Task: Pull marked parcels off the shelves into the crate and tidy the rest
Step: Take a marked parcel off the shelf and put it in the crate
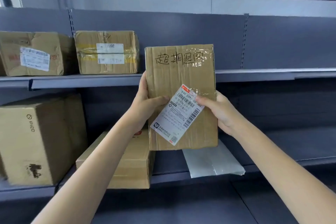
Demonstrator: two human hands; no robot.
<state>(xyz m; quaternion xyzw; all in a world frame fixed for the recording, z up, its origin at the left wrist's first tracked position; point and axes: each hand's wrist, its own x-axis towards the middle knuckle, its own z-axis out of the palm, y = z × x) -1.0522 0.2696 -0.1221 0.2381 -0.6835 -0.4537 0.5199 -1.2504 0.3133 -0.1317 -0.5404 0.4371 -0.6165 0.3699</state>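
From the head camera, we hold a flat brown cardboard parcel upright in front of the grey metal shelves, lifted clear of them, with its face turned to us. We judge this is so that we can read the black handwriting near its top edge and the white shipping label stuck slantwise lower down; the handwriting probably makes it a marked parcel for the crate, which is not in view.

Our left hand grasps the left edge, thumb across the front face, fingers hidden behind. Our right hand grasps the right edge, thumb resting on the label. Both hands are closed firmly on the parcel.

On the upper shelf, far left, stand two taped brown boxes. On the lower shelf are a large brown carton, a lower brown box and a white plastic mailer bag, just below the held parcel.
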